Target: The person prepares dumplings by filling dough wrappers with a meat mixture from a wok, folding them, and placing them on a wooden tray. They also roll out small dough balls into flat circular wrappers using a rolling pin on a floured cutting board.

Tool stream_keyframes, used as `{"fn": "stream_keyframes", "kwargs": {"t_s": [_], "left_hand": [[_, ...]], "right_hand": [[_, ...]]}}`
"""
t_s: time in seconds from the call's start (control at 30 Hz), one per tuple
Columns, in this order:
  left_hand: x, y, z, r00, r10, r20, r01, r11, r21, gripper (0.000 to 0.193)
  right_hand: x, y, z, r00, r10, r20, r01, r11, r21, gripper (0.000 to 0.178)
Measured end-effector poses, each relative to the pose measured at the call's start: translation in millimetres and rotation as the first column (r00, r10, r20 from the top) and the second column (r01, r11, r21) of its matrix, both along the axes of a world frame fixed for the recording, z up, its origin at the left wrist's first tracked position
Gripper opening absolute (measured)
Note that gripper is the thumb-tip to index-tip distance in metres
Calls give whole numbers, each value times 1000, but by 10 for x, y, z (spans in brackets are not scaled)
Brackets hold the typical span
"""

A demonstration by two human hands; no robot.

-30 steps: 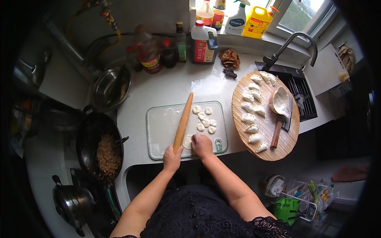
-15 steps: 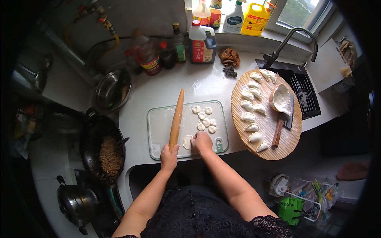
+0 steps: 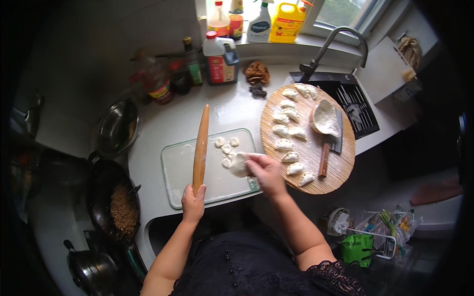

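Note:
My left hand (image 3: 193, 201) is wrapped round the lower end of a wooden rolling pin (image 3: 201, 148), which points away from me over the left part of a pale, green-edged cutting board (image 3: 180, 172). A thin round dough wrapper (image 3: 240, 165) is pinched between the thumb and fingers of my right hand (image 3: 265, 172), raised above the board's right side. Behind the wrapper lie several small dough discs (image 3: 226, 148), some of them hidden by it. To the right, a round slatted wooden tray (image 3: 311, 170) bears several folded dumplings (image 3: 283, 144).
On the tray are a flour bowl (image 3: 326, 117) and a cleaver (image 3: 324, 160). Left of the board, a wok (image 3: 123, 209) holds brown minced filling, with a metal bowl (image 3: 117, 127) behind it. Bottles, including a dark jug (image 3: 220, 59), line the back; a sink (image 3: 360, 106) is far right.
My right hand has lifted the dough wrapper off the board and moved right with it. The rolling pin stays in my left hand. The whole view has shifted, so the counter appears further left.

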State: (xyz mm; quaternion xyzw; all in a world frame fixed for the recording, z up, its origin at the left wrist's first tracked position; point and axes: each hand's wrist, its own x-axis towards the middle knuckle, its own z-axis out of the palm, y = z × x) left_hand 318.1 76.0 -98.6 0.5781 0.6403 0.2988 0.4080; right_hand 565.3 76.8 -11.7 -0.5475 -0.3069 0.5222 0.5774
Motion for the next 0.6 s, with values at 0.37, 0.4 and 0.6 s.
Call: {"fn": "stream_keyframes", "kwargs": {"t_s": [0.37, 0.4, 0.6], "left_hand": [[848, 101, 235, 963, -140, 231, 154, 987, -44, 38], [844, 101, 241, 969, -114, 221, 138, 986, -97, 41], [647, 93, 116, 984, -24, 178, 45, 993, -113, 40]], "right_hand": [[1908, -361, -172, 567, -246, 786, 462, 885, -57, 19], [1862, -362, -88, 400, -214, 891, 448, 894, 14, 20], [1689, -310, 69, 115, -167, 979, 437, 894, 101, 19]]}}
